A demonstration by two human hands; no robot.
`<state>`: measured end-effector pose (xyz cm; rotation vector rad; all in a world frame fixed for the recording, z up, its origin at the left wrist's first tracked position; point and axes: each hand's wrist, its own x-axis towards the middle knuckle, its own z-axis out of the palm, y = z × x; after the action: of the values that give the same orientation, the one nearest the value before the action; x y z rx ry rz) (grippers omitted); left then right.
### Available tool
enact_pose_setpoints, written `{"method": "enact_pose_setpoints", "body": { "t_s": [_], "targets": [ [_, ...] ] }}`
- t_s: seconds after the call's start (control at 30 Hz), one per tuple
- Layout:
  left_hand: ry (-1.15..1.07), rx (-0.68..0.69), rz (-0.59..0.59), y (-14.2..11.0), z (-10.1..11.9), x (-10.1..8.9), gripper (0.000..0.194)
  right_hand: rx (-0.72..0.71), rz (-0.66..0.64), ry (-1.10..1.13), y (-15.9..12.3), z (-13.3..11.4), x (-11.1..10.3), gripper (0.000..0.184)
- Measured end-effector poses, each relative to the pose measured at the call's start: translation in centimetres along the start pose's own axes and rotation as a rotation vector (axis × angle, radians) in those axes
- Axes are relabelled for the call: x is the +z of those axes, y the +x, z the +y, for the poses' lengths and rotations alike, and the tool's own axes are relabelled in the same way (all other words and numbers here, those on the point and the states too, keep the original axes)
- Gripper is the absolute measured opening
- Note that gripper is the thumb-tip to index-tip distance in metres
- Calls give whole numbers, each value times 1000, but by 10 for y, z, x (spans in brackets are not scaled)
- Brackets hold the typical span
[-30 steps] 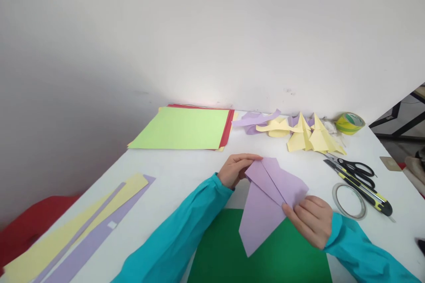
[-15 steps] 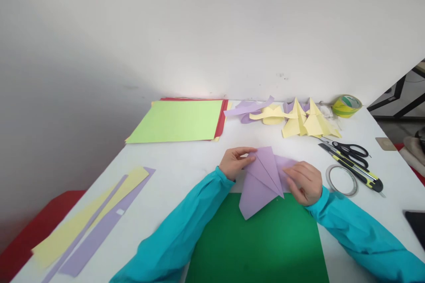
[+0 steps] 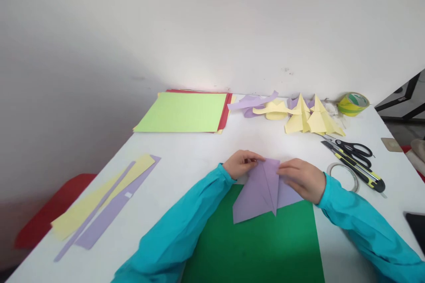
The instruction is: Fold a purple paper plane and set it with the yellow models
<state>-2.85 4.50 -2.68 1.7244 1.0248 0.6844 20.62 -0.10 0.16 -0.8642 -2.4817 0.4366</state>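
Pinching with the left hand (image 3: 242,164) and, near it, with the right hand (image 3: 303,180), held knuckles up.

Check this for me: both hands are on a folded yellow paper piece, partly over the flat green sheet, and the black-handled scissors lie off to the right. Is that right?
Not quite: the head view shows that the folded paper piece under the left hand and right hand is purple, not yellow. It is partly over the green sheet, with the scissors off to the right.
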Motion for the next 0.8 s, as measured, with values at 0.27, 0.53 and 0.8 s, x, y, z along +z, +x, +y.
{"method": "enact_pose_setpoints", "body": {
  "t_s": [0.27, 0.53, 0.8],
  "targets": [
    [369, 287, 36, -17, 1, 18, 27, -59, -112, -139, -9, 10, 34, 29],
    [661, 663, -88, -44, 2, 14, 25, -181, 39, -186, -10, 16, 38, 30],
    [1000, 877, 4, -56, 12, 25, 30, -302, 69, -199, -7, 18, 35, 40]
  ]
}}
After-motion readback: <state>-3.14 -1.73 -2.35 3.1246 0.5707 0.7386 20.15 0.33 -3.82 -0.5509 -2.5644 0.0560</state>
